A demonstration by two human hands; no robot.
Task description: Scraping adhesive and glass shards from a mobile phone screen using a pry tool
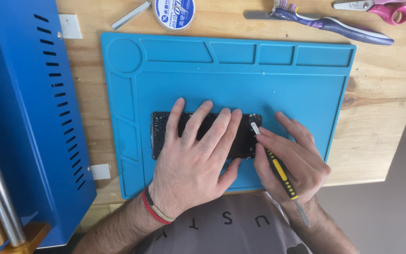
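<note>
1. Blue silicone repair mat (301, 94) lies on a light wooden bench (381, 94); a black phone (163, 134) with a cracked, debris-flecked face rests flat near the mat's middle, long side across the view.
2. Left hand (196, 155) lies palm-down on the phone, fingers spread and flat, pressing rather than gripping; a red-and-tan wristband (156, 210) sits at the wrist.
3. Right hand (290, 157) is closed around a black-and-yellow metal pry tool (278, 169), forefinger laid along the shaft; the flat tip meets the phone's right-hand edge near the upper corner.
4. Risk, as judged: the tip bears on broken glass, so a slip under force could drive it toward the left fingertips just beside it, or chip more shards loose.
5. Risk, as judged: the steep lever angle at a corner could dig into the frame or the parts beneath.
6. Surroundings: a blue vented machine housing (28, 117) stands at left; a wire spool (173, 13), a purple toothbrush (325, 21) and pink-handled scissors (381, 9) lie beyond the mat, well apart from both hands.
</note>
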